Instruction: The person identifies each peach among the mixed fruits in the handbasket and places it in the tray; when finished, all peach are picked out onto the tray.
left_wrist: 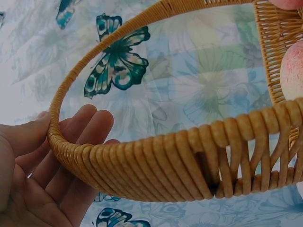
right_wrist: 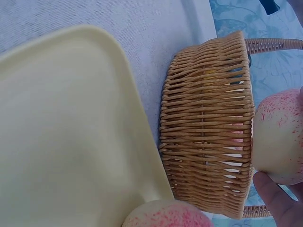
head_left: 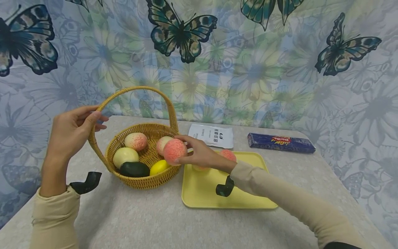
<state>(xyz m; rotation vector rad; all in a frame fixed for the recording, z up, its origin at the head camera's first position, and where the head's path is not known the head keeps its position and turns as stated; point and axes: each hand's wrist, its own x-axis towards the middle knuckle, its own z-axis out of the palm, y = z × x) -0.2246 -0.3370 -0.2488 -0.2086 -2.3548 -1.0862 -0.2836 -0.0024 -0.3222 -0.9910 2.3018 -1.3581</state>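
Note:
My left hand pinches the side of the arched handle of a wicker basket between thumb and fingers. In the left wrist view the handle passes between the thumb and the loosely bent fingers. My right hand grips a pink-speckled peach over the basket's right rim. In the right wrist view this peach overlaps the rim. Inside the basket lie a pink-and-cream peach, another peach partly hidden, a pale green round fruit, a dark green avocado-like fruit and a lemon.
A yellow tray stands right of the basket, under my right forearm. On it are a peach and another fruit mostly covered by my hand. Behind lie a white printed pouch and a blue Barilla pasta pack. A butterfly-patterned cloth hangs behind.

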